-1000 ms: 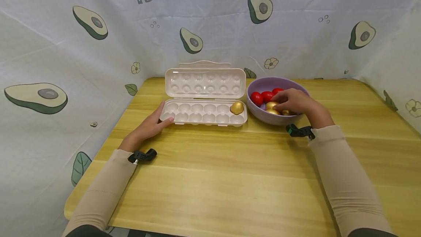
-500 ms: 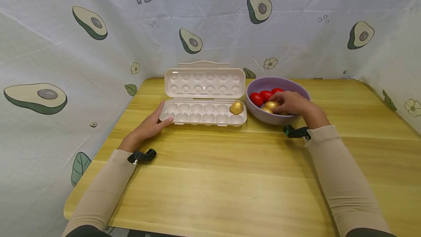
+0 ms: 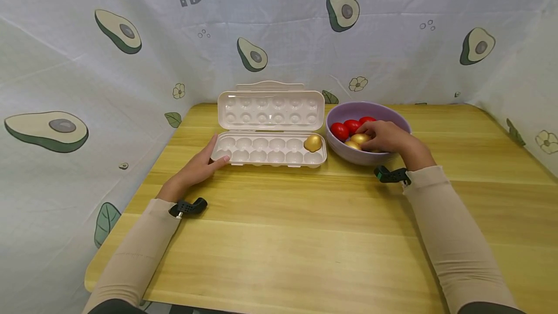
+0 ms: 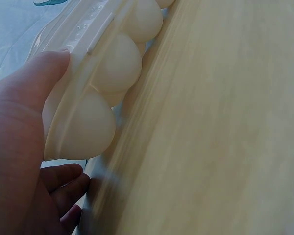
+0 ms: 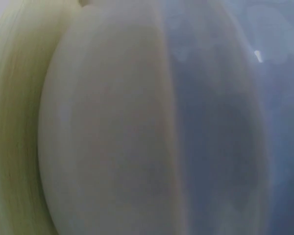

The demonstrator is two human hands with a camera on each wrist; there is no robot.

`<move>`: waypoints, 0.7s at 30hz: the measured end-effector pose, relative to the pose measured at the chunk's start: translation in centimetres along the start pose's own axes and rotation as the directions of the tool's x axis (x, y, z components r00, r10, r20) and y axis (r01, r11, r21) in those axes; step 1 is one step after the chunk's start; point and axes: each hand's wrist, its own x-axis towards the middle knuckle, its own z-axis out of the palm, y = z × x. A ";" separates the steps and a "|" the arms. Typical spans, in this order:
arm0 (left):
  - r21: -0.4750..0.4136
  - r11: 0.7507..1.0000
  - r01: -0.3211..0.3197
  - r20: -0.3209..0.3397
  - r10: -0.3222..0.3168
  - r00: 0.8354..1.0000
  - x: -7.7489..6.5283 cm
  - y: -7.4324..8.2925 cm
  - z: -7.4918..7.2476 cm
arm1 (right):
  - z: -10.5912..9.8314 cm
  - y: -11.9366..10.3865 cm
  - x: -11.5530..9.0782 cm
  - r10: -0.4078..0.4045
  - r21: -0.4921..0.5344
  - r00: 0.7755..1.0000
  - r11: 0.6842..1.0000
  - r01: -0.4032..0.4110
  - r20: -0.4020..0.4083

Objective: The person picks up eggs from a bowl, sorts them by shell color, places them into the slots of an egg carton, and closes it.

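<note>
In the head view an egg box [image 3: 270,142] lies with its lid [image 3: 270,109] raised at the back. One gold egg [image 3: 313,142] sits in its back-right cup. My left hand [image 3: 199,166] holds the box's left end, thumb over the front rim; in the left wrist view the thumb [image 4: 46,73] presses the rim, other fingers below. At right, my right hand [image 3: 388,139] reaches into a purple bowl [image 3: 362,159], thumb and fingers about a gold egg [image 3: 360,138]. Red eggs [image 3: 339,131] lie left of it. The right wrist view shows only the bowl's wall [image 5: 108,127], hiding the fingers.
Box and bowl stand side by side near the back of the wooden table [image 3: 279,236]. Behind them hangs a white cloth [image 3: 296,28] with avocado prints. Each wrist wears a black camera mount [image 3: 188,207].
My right hand has shifted slightly left and down within the bowl, and the eggs there have moved a little. The left hand stays on the box.
</note>
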 end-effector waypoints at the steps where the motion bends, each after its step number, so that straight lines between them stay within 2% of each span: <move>1: -0.005 1.000 -0.001 0.006 0.001 1.000 -0.2 0.5 -0.1 | 0.0 0.0 0.0 -0.006 0.000 1.000 1.000 0.006 -0.002; 6: -0.017 1.000 0.019 0.025 -0.019 1.000 -1.1 2.5 -0.4 | -0.1 0.0 0.0 -0.015 0.000 1.000 1.000 0.015 -0.008; 12: 0.004 1.000 0.020 0.007 -0.020 1.000 -0.3 0.6 -0.1 | -0.3 -0.1 -0.2 -0.003 0.023 1.000 1.000 0.004 -0.021; 18: -0.002 1.000 0.024 0.024 -0.024 0.999 -1.3 3.0 -0.5 | -0.2 0.1 -0.1 -0.006 0.043 0.999 0.999 0.007 -0.036; 21: 0.003 1.000 0.018 0.027 -0.018 0.999 -1.2 2.7 -0.4 | -0.2 0.2 0.0 0.004 0.058 0.999 0.998 -0.002 -0.038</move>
